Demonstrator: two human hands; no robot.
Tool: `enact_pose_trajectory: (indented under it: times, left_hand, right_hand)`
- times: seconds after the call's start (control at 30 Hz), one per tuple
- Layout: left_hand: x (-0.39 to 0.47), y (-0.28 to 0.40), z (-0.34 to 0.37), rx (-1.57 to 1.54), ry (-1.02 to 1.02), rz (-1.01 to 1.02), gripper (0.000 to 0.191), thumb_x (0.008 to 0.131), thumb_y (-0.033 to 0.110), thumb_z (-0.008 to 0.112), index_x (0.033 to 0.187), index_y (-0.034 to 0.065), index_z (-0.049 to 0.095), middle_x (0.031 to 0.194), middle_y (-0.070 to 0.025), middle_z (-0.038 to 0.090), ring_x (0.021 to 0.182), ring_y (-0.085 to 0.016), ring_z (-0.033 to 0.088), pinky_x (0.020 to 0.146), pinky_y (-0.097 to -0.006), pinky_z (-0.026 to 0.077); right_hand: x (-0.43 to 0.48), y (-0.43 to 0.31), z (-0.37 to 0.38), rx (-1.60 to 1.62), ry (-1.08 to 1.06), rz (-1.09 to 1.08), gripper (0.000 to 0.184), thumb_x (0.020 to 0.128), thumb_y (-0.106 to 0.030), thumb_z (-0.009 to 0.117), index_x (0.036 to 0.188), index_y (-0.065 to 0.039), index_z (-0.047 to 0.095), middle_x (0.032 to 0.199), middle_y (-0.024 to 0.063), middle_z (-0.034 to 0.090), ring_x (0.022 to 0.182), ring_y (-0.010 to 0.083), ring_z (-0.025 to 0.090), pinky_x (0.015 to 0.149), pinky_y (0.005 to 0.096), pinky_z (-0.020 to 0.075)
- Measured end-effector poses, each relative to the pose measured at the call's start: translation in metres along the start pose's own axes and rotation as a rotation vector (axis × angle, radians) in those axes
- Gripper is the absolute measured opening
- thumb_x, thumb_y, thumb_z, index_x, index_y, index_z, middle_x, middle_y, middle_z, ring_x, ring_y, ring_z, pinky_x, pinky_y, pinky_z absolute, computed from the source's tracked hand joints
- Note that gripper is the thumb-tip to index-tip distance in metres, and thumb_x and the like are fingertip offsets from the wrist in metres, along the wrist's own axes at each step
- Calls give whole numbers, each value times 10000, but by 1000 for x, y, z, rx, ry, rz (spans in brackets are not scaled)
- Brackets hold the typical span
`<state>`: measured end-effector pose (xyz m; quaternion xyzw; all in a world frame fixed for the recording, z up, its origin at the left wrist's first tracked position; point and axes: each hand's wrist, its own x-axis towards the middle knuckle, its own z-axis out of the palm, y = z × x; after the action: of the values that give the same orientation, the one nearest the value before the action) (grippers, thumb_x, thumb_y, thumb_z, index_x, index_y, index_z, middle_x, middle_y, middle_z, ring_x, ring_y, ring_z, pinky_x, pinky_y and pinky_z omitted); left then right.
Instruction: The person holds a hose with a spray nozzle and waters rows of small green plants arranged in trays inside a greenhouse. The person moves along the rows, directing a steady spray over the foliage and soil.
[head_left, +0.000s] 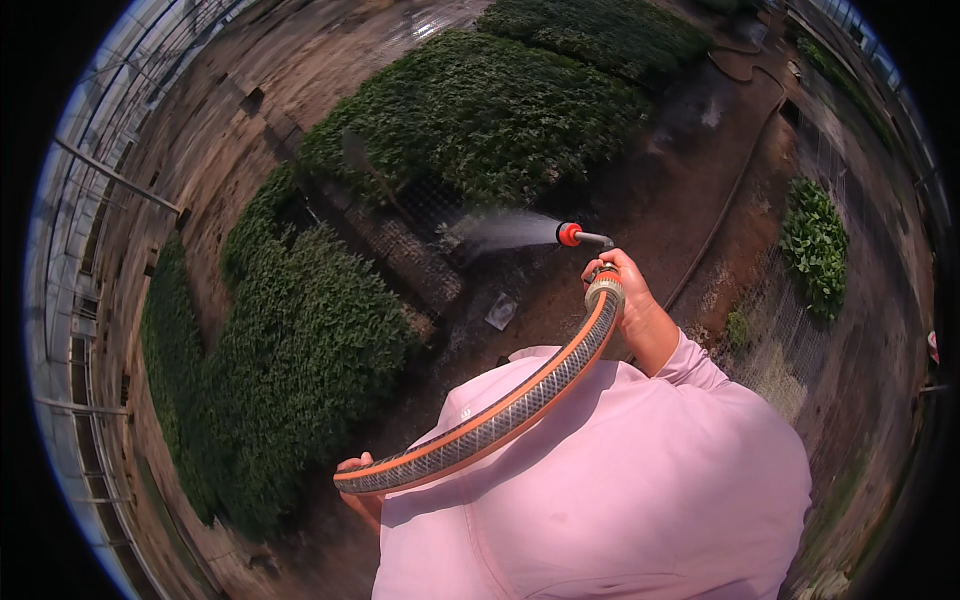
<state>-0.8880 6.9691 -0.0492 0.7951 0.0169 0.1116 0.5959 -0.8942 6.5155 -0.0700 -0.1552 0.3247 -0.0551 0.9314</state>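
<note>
My right hand (626, 285) grips the handle of a watering wand at the hose coupling. From the wand's red-rimmed spray head (570, 233) a fan of water (510, 229) shoots left, over dark seedling trays (431, 202) at the edge of a dense block of leafy green plants (480, 112). A thick grey braided garden hose with orange stripes (510, 412) curves from the wand across the front of my pink top. Lower left, my left hand (363, 491) holds the hose from beneath, its fingertips showing above it; part of that hand is hidden behind the hose.
More leafy plants (307, 352) stand at left, with a strip of trays between the blocks. A thin hose (739, 180) winds over the brown ground at right, beside a small plant clump (815, 247). A flat pale piece (501, 311) lies ahead. Greenhouse framing (112, 176) rises far left.
</note>
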Motion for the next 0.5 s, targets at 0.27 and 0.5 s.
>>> enact_pose_trajectory:
  times: [0.27, 0.5]
  left_hand:
    - [2, 34, 41, -247, -41, -125, 135, 776, 78, 609, 804, 14, 493, 683, -23, 498, 624, -96, 483, 588, -215, 415]
    - [7, -24, 16, -324, -132, -49, 115, 771, 38, 595, 790, 4, 487, 701, -22, 502, 664, -88, 484, 610, -233, 427]
  right_hand:
    - [-29, -77, -34, 109, -36, -536, 172, 750, -155, 482, 604, -73, 442, 579, 20, 481, 577, 131, 484, 571, 261, 437]
    - [-47, -111, -31, 83, -156, -755, 170, 770, -172, 471, 630, -86, 428, 587, 0, 455, 578, 108, 471, 568, 245, 409]
